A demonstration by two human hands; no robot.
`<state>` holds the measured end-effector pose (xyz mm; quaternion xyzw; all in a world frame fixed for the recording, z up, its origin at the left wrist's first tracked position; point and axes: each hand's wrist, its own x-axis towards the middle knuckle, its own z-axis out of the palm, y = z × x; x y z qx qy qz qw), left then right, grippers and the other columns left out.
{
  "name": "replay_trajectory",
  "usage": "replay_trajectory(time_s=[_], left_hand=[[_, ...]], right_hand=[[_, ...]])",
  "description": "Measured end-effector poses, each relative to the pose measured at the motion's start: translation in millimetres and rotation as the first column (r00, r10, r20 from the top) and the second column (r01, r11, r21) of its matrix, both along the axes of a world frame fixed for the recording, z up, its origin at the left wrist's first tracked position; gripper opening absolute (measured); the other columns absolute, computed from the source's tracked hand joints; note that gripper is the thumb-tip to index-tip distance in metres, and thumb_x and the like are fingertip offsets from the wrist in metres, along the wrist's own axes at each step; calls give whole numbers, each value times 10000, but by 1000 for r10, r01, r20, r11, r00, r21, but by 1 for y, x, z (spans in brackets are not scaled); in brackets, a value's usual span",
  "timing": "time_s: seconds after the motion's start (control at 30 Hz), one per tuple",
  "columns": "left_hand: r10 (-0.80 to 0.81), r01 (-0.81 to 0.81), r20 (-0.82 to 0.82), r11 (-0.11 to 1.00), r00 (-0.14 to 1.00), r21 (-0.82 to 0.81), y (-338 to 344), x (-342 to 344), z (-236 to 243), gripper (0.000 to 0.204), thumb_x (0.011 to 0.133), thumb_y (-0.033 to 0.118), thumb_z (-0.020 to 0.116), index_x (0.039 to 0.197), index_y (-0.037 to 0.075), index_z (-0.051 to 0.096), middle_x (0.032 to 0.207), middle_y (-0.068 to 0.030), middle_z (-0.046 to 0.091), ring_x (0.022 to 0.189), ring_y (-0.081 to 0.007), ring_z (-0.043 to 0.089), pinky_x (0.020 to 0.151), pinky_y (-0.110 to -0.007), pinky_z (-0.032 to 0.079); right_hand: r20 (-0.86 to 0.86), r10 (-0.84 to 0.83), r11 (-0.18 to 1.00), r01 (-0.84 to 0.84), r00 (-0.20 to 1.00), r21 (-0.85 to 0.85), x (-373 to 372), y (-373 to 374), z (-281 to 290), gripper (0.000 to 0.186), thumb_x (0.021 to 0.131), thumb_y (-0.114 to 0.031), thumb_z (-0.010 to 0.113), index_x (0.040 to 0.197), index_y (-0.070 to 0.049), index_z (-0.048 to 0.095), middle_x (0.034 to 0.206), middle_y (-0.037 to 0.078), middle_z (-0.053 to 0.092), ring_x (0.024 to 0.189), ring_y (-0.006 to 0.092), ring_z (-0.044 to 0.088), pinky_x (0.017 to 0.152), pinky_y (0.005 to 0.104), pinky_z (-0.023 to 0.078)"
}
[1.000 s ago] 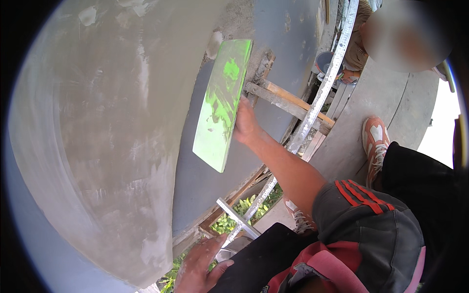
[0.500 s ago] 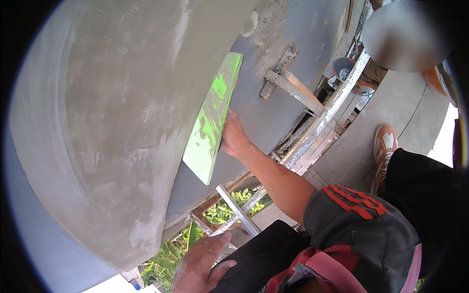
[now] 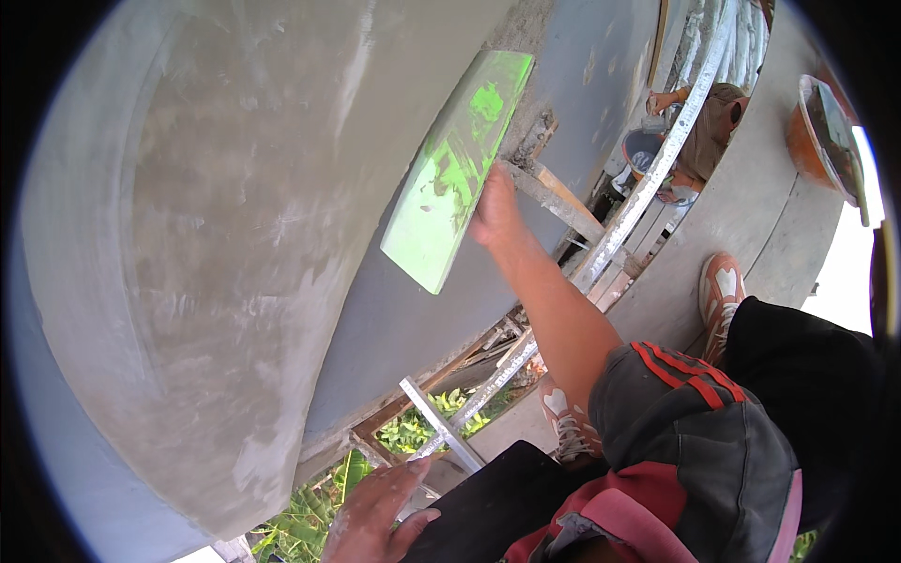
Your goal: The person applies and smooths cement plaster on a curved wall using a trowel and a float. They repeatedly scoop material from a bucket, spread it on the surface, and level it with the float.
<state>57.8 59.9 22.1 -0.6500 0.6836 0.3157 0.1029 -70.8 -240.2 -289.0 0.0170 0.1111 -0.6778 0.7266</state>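
My right hand (image 3: 497,208) is closed on the back of a long green plastering float (image 3: 457,174). The float's broad face is turned left toward the plastered wall (image 3: 244,216), and grey mortar smears its upper half. Its left edge overlaps the border of the plaster in the picture; whether it touches the wall I cannot tell. The grip itself is hidden behind the blade and my fingers. Low in the picture my left hand (image 3: 375,514) holds nothing, its fingers stretched out and thumb apart, with pale residue on the skin.
A wooden brace (image 3: 554,199) juts from the wall beside a metal scaffold rail (image 3: 648,164). Planks (image 3: 765,220) carry my shoe and an orange basin (image 3: 809,141). Beyond the rail, another person (image 3: 709,136) crouches by a bucket (image 3: 641,150). Green plants (image 3: 314,511) grow below.
My right hand has carried the float up and to the right. My left hand stays low, nearly still. The view has shifted, bringing the basin and my other shoe further into sight.
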Motion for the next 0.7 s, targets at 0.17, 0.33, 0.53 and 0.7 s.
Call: replay_trajectory(time_s=[0.17, 0.33, 0.53, 0.7], left_hand=[[6, -6, 4, 1000, 1000, -4, 3, -4, 7, 642, 914, 152, 861, 1520, 99, 658, 1441, -203, 706, 1343, -416, 653, 1153, -507, 500], [-133, 133, -56, 991, 990, -17, -8, -22, 5, 654, 914, 150, 858, 1530, 93, 646, 1430, -203, 702, 1346, -430, 637, 1170, -523, 480], [-89, 92, 53, 994, 995, -55, -2, -23, 9, 681, 880, 110, 866, 1526, 99, 651, 1439, -204, 698, 1363, -431, 628, 1183, -530, 475], [-84, 84, 12, 996, 996, 13, -3, -19, 6, 690, 873, 69, 859, 1529, 106, 647, 1488, -183, 678, 1378, -422, 628, 1215, -521, 449]], right_hand=[[110, 145, 986, -134, 983, -101, 20, 5, 10, 296, 1144, -237, 565, 1287, 13, 633, 1143, 115, 740, 967, 203, 772, 878, 412, 674], [103, 431, 902, -422, 897, -93, 128, 142, -22, 311, 1151, -306, 639, 1272, -25, 698, 996, 25, 745, 860, 113, 739, 732, 307, 628], [52, 504, 860, -507, 862, 62, 101, 187, -34, 289, 1152, -314, 645, 1224, -44, 717, 1020, 21, 758, 909, 96, 738, 779, 317, 629], [30, 98, 995, -99, 995, 4, 8, 52, -31, 307, 1143, -334, 611, 1229, -42, 654, 1106, 60, 738, 952, 167, 761, 828, 380, 658]])
